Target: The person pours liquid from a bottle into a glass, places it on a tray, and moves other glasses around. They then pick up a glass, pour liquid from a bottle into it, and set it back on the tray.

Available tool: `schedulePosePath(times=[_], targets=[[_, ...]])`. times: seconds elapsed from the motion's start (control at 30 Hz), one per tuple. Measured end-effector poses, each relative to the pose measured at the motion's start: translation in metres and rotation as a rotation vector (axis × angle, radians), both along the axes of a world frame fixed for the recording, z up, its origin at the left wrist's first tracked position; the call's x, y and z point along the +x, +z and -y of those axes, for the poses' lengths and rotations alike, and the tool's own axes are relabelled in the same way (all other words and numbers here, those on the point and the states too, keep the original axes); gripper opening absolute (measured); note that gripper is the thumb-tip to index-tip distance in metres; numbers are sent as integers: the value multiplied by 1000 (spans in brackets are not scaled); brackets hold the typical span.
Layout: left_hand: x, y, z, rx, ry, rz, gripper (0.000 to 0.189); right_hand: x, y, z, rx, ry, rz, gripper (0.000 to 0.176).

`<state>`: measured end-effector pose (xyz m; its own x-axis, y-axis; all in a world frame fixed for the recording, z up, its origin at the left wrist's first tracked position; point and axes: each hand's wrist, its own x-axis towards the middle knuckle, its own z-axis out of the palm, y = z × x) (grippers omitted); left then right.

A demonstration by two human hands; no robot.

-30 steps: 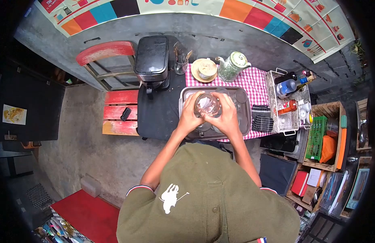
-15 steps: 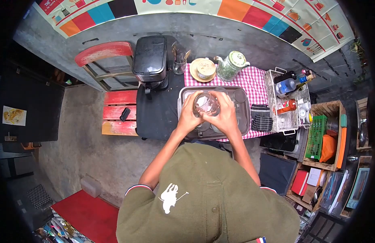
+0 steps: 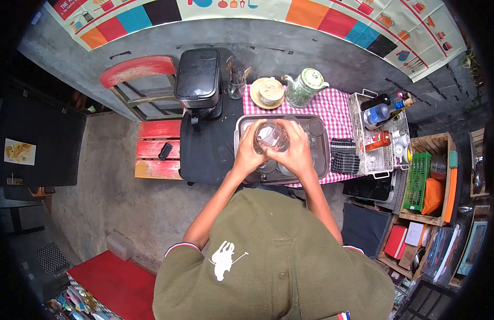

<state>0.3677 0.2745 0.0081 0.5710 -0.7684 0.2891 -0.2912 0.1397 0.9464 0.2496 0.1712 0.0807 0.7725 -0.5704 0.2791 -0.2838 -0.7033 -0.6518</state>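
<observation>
The person's olive shirt (image 3: 268, 250) lies nearest, at 6 o'clock from the clear glass vessel (image 3: 271, 137). The left hand (image 3: 249, 148) grips the clear glass vessel at 9 o'clock and the right hand (image 3: 294, 146) at 3 o'clock, both thumbs toward 6 o'clock. The clear glass vessel is positioned over the brown tray (image 3: 324, 160); contact between them cannot be determined. Other glassware (image 3: 315, 127) stands on the tray. Beside the tray, between 3 and 4 o'clock, lies a folded dark cloth (image 3: 344, 156). Farther out, a wire basket (image 3: 376, 161) is at 3 o'clock, a cup (image 3: 271, 92) at 12, a teapot (image 3: 304, 90) at 1, and a black coffee maker (image 3: 198, 74) between 10 and 11.
</observation>
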Motion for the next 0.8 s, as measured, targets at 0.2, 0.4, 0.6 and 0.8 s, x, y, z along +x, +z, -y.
schedulePosePath(times=[0.2, 0.4, 0.6, 0.8], targets=[[0, -1, 0, 0, -5, -9, 89, 0, 2, 0, 19, 0, -21, 68], [-3, 1, -1, 2, 11, 19, 88, -2, -1, 0, 21, -1, -15, 69], [-4, -1, 0, 4, 13, 8, 87, -2, -1, 2, 13, -2, -15, 69], [-4, -3, 1, 6, 19, 18, 87, -1, -1, 3, 4, 4, -10, 66]])
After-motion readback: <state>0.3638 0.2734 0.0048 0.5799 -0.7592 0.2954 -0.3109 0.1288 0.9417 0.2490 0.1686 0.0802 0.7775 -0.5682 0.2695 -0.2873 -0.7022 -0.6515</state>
